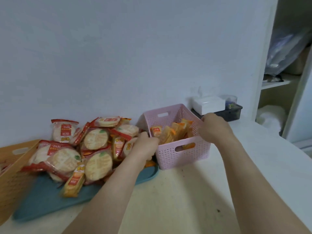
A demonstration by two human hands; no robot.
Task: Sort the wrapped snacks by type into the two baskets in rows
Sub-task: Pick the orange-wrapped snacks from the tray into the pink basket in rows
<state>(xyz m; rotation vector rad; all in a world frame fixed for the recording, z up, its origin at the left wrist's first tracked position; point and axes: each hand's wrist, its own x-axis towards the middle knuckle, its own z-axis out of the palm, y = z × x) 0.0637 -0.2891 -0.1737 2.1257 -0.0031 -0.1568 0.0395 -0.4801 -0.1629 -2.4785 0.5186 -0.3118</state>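
Wrapped snacks (87,149), head view: a mixed heap lies on a teal tray (43,200) on the worktop (185,200), at 9 o'clock of the pink basket (184,156). Two types show: round crackers (96,138) in red-edged wrap, and small orange packets (74,183).

The pink basket already holds several orange packets standing on edge in a row along its middle. A second, orange basket (15,174) sits at 9 o'clock of the heap, cut off by the frame edge, so its contents cannot be read. A tissue box (209,104) stands at 1 o'clock, behind the pink basket.

Your right hand (214,129) curls over the basket's 3 o'clock rim and grips it, steadying the basket. Your left hand (145,146) is at the basket's 9 o'clock rim with its back to the camera. One orange packet stands just beyond its fingers, but you cannot tell whether they pinch it or are free.

Judged step: setting an orange packet into the pink basket's row, with the sort at an early to middle stage since most snacks are on the tray. The next move calls for seating that packet upright against its neighbours, then reaching to 9 o'clock for another orange packet among the round ones.
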